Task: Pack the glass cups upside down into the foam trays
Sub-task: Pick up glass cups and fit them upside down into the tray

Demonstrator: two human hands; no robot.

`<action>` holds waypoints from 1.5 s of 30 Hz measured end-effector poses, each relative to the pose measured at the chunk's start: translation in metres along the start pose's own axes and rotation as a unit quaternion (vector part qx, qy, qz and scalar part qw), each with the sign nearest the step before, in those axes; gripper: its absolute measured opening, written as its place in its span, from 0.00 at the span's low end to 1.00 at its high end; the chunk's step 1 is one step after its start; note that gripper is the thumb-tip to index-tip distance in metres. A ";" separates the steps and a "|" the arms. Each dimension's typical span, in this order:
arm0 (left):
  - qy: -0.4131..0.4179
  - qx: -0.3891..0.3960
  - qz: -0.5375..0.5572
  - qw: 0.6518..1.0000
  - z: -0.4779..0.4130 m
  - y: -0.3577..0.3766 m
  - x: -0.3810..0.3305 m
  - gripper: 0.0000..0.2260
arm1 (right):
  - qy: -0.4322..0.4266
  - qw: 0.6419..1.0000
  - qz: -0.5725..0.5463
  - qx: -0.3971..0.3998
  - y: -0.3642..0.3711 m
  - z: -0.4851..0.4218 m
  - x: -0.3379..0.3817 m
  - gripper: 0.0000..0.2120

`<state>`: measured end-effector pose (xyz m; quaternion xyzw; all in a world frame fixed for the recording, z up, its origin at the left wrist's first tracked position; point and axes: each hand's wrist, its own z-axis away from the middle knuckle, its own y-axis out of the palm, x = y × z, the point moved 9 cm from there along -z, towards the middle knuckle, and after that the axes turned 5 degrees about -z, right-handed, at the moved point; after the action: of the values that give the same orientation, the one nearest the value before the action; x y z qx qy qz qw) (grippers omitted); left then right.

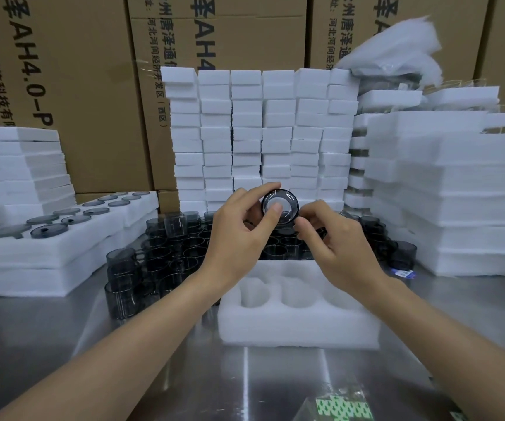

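Holding one glass cup (286, 202) in the air between both hands, the person had it above the far edge of the empty foam tray (300, 326), which sat mid-counter (245, 384), a little back from the front edge. The left hand (239, 235) gripped the cup, fingers curled behind it and the thumb laid across its round face. The right hand (336, 247) pinched its right rim with curled fingertips. The cup lay tipped over, its long axis pointing toward the person rather than down, so one round end faced them; whether that end was base or mouth could not be told. The tray's wells opened below the cup and nearer the body. By that, the cup probably needed turning mouth-down before lowering. Loose cups (160, 253) crowded the counter behind the tray.
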<state>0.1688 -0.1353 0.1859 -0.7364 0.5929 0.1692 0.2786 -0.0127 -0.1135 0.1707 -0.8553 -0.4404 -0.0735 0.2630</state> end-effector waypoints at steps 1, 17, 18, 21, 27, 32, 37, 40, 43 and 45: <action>0.004 0.001 0.000 1.000 0.000 0.000 -0.001 0.14 | -0.001 1.000 -0.004 0.001 0.000 0.000 0.000 0.09; 0.106 0.041 -0.007 0.993 0.012 0.017 -0.016 0.23 | 0.049 0.996 -0.062 -0.049 -0.005 -0.002 0.000 0.24; 0.119 0.047 -0.045 0.991 0.012 0.018 -0.016 0.26 | 0.047 0.997 -0.038 -0.051 -0.006 -0.002 0.000 0.24; 0.172 0.061 -0.174 0.968 0.012 0.018 -0.018 0.31 | 0.025 0.998 0.035 -0.051 -0.009 -0.003 0.004 0.27; 0.172 0.035 -0.271 0.946 0.007 0.010 -0.010 0.26 | -0.046 0.995 0.075 -0.041 -0.007 0.000 0.020 0.30; 0.084 0.060 -0.183 0.978 -0.004 0.005 0.009 0.24 | -0.052 0.995 0.078 -0.013 -0.003 -0.001 0.023 0.30; 0.056 0.085 -0.104 0.989 -0.005 0.008 0.016 0.27 | 0.004 0.998 0.056 0.019 -0.001 -0.002 0.010 0.28; 0.083 0.082 -0.149 0.982 -0.004 0.008 0.012 0.27 | -0.008 0.997 0.078 -0.002 -0.004 -0.002 0.015 0.27; 0.123 0.078 -0.210 0.967 -0.001 0.010 0.005 0.24 | -0.037 0.995 0.093 -0.010 -0.002 -0.001 0.022 0.26; 0.107 0.079 -0.201 0.970 -0.002 0.010 0.006 0.23 | -0.048 0.995 0.082 -0.005 -0.001 -0.001 0.023 0.27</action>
<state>0.1602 -0.1432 0.1818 -0.8302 0.4702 -0.0174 0.2989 0.0001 -0.0972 0.1797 -0.8924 -0.3800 -0.0127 0.2430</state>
